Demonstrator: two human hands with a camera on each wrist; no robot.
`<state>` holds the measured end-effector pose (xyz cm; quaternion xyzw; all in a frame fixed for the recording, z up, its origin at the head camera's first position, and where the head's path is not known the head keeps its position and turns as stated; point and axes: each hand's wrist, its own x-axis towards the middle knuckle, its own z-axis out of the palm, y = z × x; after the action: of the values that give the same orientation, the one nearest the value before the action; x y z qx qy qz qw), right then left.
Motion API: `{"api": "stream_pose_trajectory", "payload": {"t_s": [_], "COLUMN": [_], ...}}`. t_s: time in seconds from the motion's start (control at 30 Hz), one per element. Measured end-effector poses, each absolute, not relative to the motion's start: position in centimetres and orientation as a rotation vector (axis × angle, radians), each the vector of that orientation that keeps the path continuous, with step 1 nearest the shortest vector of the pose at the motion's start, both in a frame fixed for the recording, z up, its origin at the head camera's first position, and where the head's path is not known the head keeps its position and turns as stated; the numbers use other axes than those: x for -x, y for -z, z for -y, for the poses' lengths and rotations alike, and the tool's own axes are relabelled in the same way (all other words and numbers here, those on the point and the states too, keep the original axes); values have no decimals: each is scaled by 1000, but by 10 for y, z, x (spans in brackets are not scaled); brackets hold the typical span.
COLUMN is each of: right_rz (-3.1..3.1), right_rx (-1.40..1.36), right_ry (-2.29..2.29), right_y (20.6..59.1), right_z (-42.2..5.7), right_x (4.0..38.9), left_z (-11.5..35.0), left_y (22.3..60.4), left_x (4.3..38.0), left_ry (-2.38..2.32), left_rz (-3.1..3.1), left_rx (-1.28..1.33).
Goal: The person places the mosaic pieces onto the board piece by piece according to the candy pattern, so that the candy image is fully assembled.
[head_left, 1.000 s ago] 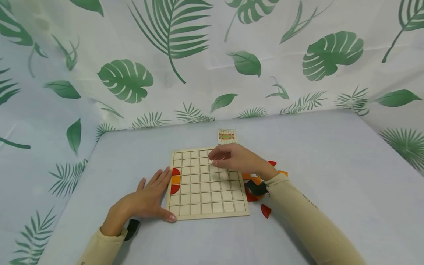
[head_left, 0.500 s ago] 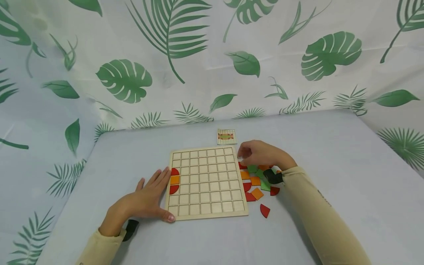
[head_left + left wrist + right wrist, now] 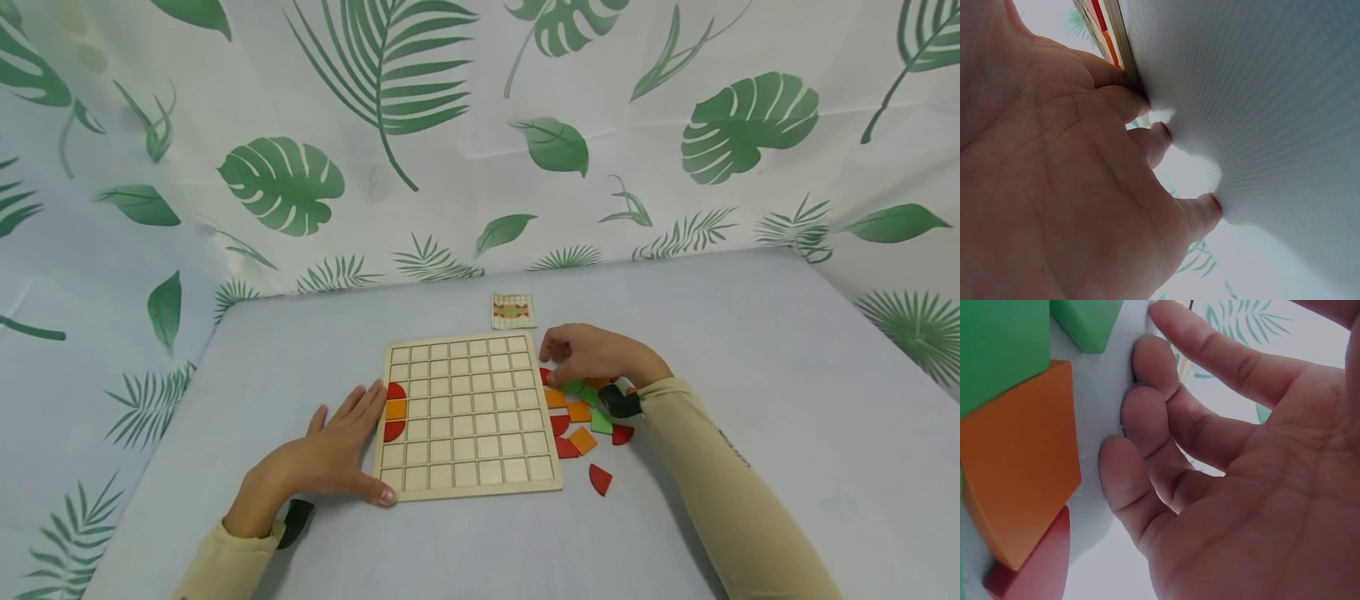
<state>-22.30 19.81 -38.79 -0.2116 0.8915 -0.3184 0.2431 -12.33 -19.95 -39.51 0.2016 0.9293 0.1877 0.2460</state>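
Note:
My left hand (image 3: 330,454) lies with fingers spread along the left edge of a wooden grid board (image 3: 480,495), its thumb at the near left corner. In the left wrist view the fingertips (image 3: 1210,209) press on the cloth beside the board. At the board's left side sit an orange square (image 3: 396,409) and two red rounded pieces (image 3: 393,431). My right hand (image 3: 596,350) is over the loose tiles at the board's right, thumb tip right at a red tile (image 3: 544,377). In the right wrist view its fingers bend loosely near orange (image 3: 1022,456) and green tiles (image 3: 997,356).
A small pattern card (image 3: 513,311) lies beyond the board. Several orange, green and red tiles, such as a green one (image 3: 602,422), crowd the board's right edge. One red wedge (image 3: 600,479) lies apart, nearer the front. A leaf-print cloth (image 3: 465,150) hangs behind.
My right hand has moved right from over the board to the loose tiles, then lowered slightly with the thumb nearing a red tile. The left hand stays at the board's edge.

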Motion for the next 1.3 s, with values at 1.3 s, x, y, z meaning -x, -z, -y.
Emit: {"api": "stream_pose_trajectory", "payload": {"t_s": [1.3], "right_rz": [-2542], "right_rx": [629], "right_ry": [831], "right_y": [390], "right_z": [-190], "right_x": [220], "left_z": [197], "left_y": [398], "left_x": [124], "left_ry": [-498], "left_rz": [-2526], "left_rx": [-504]}}
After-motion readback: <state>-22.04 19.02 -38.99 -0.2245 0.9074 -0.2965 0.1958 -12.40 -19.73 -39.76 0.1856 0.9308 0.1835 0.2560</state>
